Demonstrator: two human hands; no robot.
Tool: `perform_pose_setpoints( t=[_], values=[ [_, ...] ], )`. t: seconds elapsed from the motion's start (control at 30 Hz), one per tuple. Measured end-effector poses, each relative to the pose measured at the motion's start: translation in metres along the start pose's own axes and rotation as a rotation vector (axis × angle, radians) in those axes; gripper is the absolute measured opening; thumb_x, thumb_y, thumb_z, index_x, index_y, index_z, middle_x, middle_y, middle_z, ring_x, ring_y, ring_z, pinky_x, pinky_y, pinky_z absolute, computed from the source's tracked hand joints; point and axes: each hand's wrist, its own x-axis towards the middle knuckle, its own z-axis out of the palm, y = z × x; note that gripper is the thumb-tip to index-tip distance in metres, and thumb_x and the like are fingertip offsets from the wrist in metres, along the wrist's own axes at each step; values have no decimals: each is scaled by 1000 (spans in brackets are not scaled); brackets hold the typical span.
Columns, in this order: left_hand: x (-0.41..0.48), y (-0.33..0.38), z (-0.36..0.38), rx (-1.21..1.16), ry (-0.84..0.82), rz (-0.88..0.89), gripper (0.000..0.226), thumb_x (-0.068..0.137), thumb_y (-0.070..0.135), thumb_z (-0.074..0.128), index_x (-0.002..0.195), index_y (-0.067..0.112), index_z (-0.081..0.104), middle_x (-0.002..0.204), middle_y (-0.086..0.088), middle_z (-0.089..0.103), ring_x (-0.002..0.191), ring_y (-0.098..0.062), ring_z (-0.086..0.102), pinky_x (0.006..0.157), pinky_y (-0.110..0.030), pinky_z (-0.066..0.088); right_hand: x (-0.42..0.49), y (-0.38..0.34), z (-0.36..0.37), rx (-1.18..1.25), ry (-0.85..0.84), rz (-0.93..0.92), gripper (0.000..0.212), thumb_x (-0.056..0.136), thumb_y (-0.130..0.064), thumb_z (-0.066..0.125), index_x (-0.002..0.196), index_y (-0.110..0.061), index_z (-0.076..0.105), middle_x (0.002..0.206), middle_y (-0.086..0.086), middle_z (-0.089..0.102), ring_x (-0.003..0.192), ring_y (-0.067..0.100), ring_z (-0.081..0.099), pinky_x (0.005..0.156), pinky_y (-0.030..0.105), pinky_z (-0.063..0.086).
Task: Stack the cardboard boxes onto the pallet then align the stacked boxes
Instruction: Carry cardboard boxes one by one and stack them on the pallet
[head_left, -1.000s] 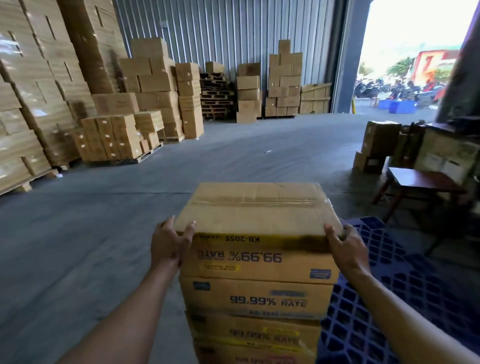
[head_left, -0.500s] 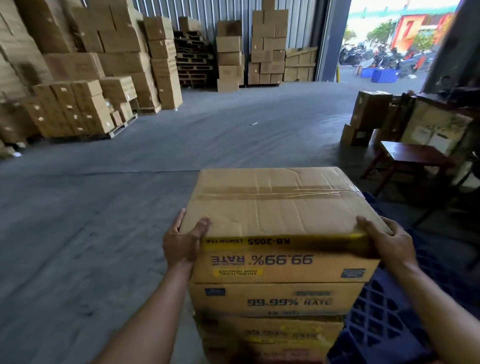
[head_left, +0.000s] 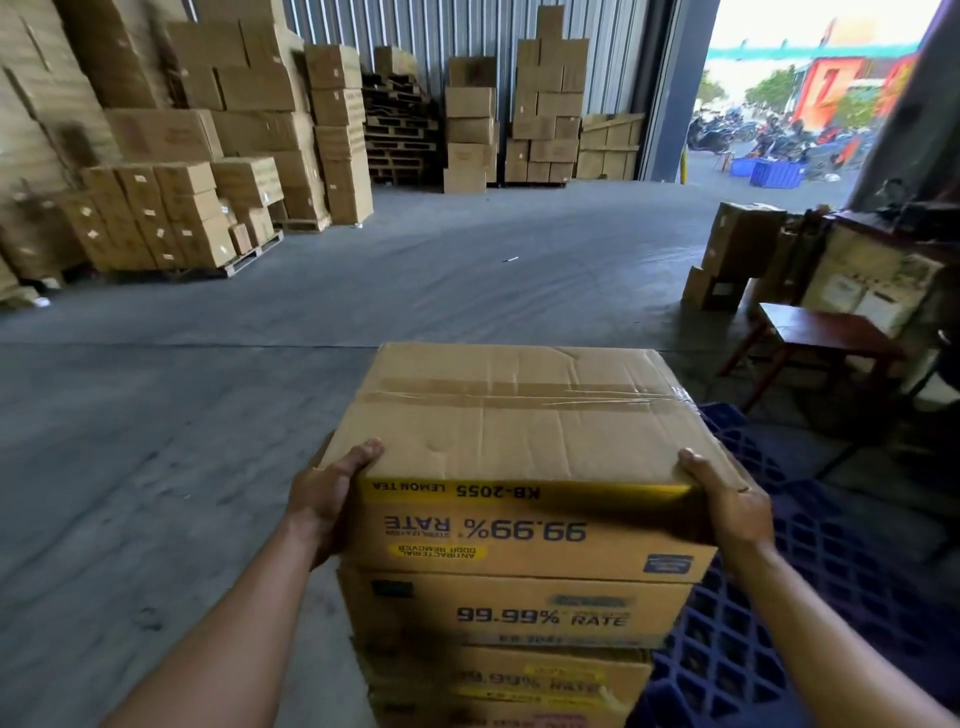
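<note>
A taped cardboard box (head_left: 519, 431) with upside-down "99.99% RATE" print tops a stack of like boxes (head_left: 514, 613) standing on a blue plastic pallet (head_left: 810, 566). My left hand (head_left: 327, 488) grips the top box's near left corner, thumb over the top edge. At the near right corner my right hand (head_left: 727, 499) holds it the same way. The top box sits slightly skewed and overhangs the box below. The lower boxes are partly hidden by it.
Grey concrete floor (head_left: 208, 415) spreads to the left and ahead. Stacks of cartons on wooden pallets (head_left: 171, 218) line the left and back walls. A small wooden table (head_left: 821, 332) and more cartons (head_left: 743, 239) stand right, by the open doorway.
The view has dipped and moved closer to the stack. Both hands have stayed on the top box's near corners, and the box looks shifted slightly on the stack.
</note>
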Motion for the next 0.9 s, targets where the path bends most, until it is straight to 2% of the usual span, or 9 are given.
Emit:
perform_pose_setpoints(
  t=[0.07, 0.2, 0.3, 0.4, 0.47, 0.53, 0.63, 0.77, 0.9],
  values=[
    [-11, 1, 1, 11, -3, 6, 30, 82, 34, 77, 108, 20, 72, 93, -4, 68, 68, -22, 58, 39, -21, 42, -1, 2, -4, 11, -28, 10, 66, 88, -35, 74, 147, -21, 50, 131, 9, 57, 110, 26, 57, 75, 29, 47],
    [-39, 0, 2, -52, 32, 78, 10, 85, 23, 76, 92, 22, 70, 100, -5, 70, 80, -23, 64, 54, -30, 46, -3, -3, -15, 37, -117, 9, 66, 86, -37, 74, 147, -25, 50, 133, 11, 57, 104, 24, 60, 75, 32, 49],
    [-69, 10, -1, -67, 77, 140, 23, 86, 20, 74, 109, 15, 72, 99, -4, 72, 81, -21, 68, 54, -35, 54, -6, -18, -14, 55, -203, -2, 66, 89, -34, 70, 150, -25, 45, 134, 12, 52, 97, 19, 57, 69, 31, 47],
    [-98, 26, -16, -87, 159, 223, 37, 91, 18, 69, 128, 13, 65, 110, -9, 72, 88, -25, 68, 78, -59, 54, -11, -41, 0, 113, -283, -29, 68, 91, -31, 70, 152, -23, 42, 131, 10, 55, 94, 14, 57, 71, 31, 47],
    [-118, 35, -34, -100, 218, 276, 30, 89, 21, 71, 119, 21, 68, 108, -10, 71, 80, -27, 64, 47, -42, 57, -18, -57, 15, 136, -337, -49, 69, 90, -30, 70, 152, -18, 41, 120, 5, 58, 94, 15, 57, 78, 32, 49],
    [-143, 40, -55, -105, 301, 295, 9, 89, 21, 71, 95, 27, 69, 101, -9, 69, 65, -24, 59, 31, -18, 40, -29, -68, 33, 151, -420, -56, 66, 88, -31, 72, 148, -25, 45, 120, 4, 61, 99, 19, 60, 92, 39, 51],
    [-184, 43, -91, -123, 415, 350, 10, 92, 17, 67, 95, 26, 66, 86, -6, 63, 46, -16, 56, 30, -13, 36, -52, -75, 65, 169, -562, -60, 61, 91, -29, 71, 147, -30, 48, 120, 4, 63, 91, 11, 61, 76, 32, 52],
    [-245, 31, -155, -148, 521, 350, 33, 93, 26, 67, 125, 19, 64, 89, -4, 66, 41, -11, 59, 31, -14, 38, -102, -76, 110, 210, -717, -3, 65, 88, -30, 74, 148, -30, 48, 121, 2, 59, 87, 11, 56, 66, 25, 47],
    [-309, 11, -207, -245, 691, 378, 19, 93, 24, 66, 108, 13, 70, 58, 7, 68, 40, -5, 60, 33, -12, 38, -167, -71, 147, 186, -886, 36, 72, 87, -33, 75, 152, -28, 43, 132, 6, 49, 98, 22, 54, 65, 28, 45]
  ],
)
